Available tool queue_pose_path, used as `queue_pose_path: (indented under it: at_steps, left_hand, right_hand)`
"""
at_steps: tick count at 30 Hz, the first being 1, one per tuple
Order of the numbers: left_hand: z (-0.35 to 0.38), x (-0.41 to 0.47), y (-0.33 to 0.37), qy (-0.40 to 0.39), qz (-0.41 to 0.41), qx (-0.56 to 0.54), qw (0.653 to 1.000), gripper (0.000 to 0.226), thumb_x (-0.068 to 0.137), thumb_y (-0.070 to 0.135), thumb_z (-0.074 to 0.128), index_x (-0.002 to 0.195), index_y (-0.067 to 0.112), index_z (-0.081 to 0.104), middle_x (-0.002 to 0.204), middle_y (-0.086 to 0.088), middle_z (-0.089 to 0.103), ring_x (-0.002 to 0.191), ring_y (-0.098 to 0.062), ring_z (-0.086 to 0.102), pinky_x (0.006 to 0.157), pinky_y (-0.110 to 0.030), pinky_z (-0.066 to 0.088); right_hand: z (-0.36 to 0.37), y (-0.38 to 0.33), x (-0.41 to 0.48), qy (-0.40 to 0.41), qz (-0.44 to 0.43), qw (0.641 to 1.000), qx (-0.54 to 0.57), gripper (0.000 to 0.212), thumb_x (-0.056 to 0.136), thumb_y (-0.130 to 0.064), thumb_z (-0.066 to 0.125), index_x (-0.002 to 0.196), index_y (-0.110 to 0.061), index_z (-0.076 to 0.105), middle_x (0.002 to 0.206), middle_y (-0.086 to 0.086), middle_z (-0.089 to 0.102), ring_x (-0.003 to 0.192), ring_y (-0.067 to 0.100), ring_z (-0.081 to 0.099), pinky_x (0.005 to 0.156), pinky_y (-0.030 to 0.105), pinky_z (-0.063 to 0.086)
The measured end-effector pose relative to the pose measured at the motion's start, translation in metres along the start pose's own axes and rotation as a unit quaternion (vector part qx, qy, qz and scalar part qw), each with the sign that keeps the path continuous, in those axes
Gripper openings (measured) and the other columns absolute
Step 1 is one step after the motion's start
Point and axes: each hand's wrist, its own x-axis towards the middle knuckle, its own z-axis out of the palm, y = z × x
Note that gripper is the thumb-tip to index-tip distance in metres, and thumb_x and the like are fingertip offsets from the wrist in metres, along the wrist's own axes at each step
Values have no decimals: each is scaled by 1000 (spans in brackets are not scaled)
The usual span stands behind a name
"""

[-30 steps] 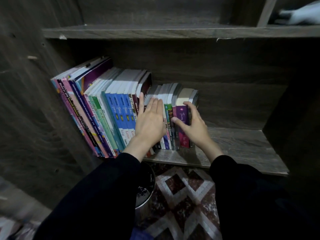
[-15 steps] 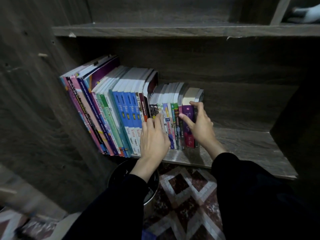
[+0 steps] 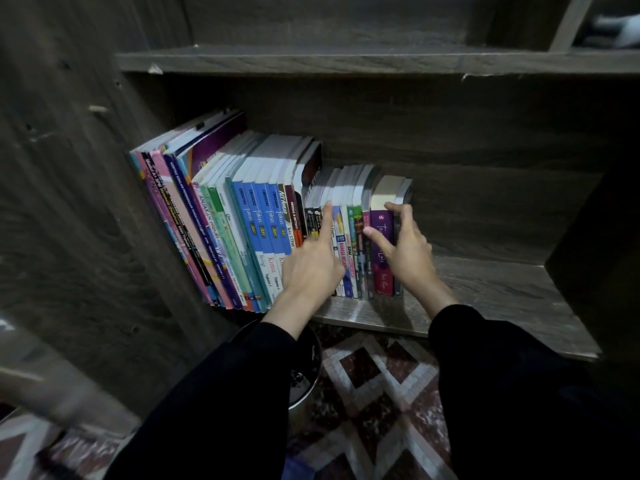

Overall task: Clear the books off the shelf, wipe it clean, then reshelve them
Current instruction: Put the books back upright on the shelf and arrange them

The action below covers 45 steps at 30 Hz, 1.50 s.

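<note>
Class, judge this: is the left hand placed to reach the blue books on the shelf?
Probably yes: the left hand sits right beside the blue books, whose spines face outward, nothing else covering them.

A dark, grey-brown wood-grain bookcase (image 3: 450,133) fills the view in dim light. Its left side panel (image 3: 86,202) has small holes and a peg. The board above (image 3: 346,60) is chipped pale at two spots on its front edge, and a slanted divider (image 3: 568,22) stands on it beside a blurred white thing (image 3: 620,32). The shelf (image 3: 502,292) ends at a shadowed right upright (image 3: 595,254). Below, the floor (image 3: 381,375) shows maroon and white diamonds, with a metal bin (image 3: 304,386) standing just under the shelf's front edge.
</note>
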Motion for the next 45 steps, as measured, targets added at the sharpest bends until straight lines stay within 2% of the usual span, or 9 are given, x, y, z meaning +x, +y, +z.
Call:
queue_pose_path:
  at_steps: [3, 9, 14, 16, 18, 21, 26, 34, 45]
  left_hand:
    - [0, -3, 3, -38, -12, -49, 998, 95, 92, 12, 52, 146, 27, -25, 58, 0, 48, 45, -13, 41, 40, -22, 33]
    - [14, -14, -1, -46, -19, 13, 999, 90, 94, 15, 49, 147, 22, -23, 62, 0, 51, 47, -14, 45, 43, -23, 40]
    - [10, -13, -3, 46, 2, -22, 999, 60, 95, 13, 46, 150, 15, 22, 126, -10, 46, 83, -17, 56, 64, -26, 48]
    - [4, -8, -1, 90, 36, 9, 995, 63, 92, 9, 48, 150, 12, 21, 147, -11, 25, 88, -13, 50, 57, -20, 42]
    - [-2, -2, 1, 85, 44, 50, 994, 74, 90, 6, 48, 152, 11, 8, 159, -7, 1, 71, -9, 45, 45, -16, 29]
    - [-6, 5, 2, 58, 25, 103, 993, 80, 90, 12, 53, 151, 9, 2, 160, -6, -5, 53, -11, 43, 43, -21, 30]
    - [-13, 13, 5, 69, 17, 99, 993, 67, 89, 11, 54, 146, 10, 20, 153, -8, 15, 66, -25, 57, 50, -30, 35]
    - [-2, 11, 2, 23, 7, 32, 999, 82, 91, 12, 50, 152, 23, -3, 158, 3, -18, 49, -10, 43, 41, -19, 30]
    - [-1, 7, 1, 72, 16, 52, 996, 70, 89, 7, 51, 149, 20, 15, 159, -4, -2, 49, -9, 38, 39, -21, 26]
  right_hand:
    - [-1, 0, 0, 0, 1, 1000, -3, 56, 88, -50, 59, 132, -22, 38, 136, 0, 53, 122, 20, 52, 100, 41, 36]
    - [0, 1, 0, -2, -2, 1000, -8, 56, 89, -49, 58, 133, -22, 38, 137, 2, 52, 121, 21, 52, 97, 39, 37]
    - [-1, 2, 1, -4, -2, 1000, -8, 56, 89, -50, 57, 133, -23, 37, 137, 1, 52, 121, 19, 53, 97, 36, 37]
    - [0, 2, 1, -2, -3, 1000, -8, 56, 89, -51, 57, 133, -23, 37, 137, 1, 52, 121, 18, 52, 96, 35, 37]
    - [0, 2, 1, -1, -5, 1000, -11, 57, 89, -51, 57, 134, -23, 37, 138, 1, 51, 122, 18, 52, 97, 36, 38]
    - [0, 3, 1, -3, -1, 1000, -15, 57, 89, -52, 56, 134, -24, 36, 139, 1, 50, 121, 19, 52, 95, 36, 39]
    - [0, 4, 2, -5, 1, 1000, -22, 58, 88, -53, 56, 134, -25, 36, 139, 0, 51, 121, 20, 53, 88, 31, 33]
    - [0, 4, 2, -4, -2, 1000, -23, 58, 88, -54, 56, 134, -25, 36, 138, 0, 51, 120, 19, 54, 95, 36, 41]
    - [-1, 5, 2, -4, -12, 1000, -27, 57, 88, -53, 56, 134, -24, 36, 137, 1, 52, 118, 20, 56, 94, 38, 43]
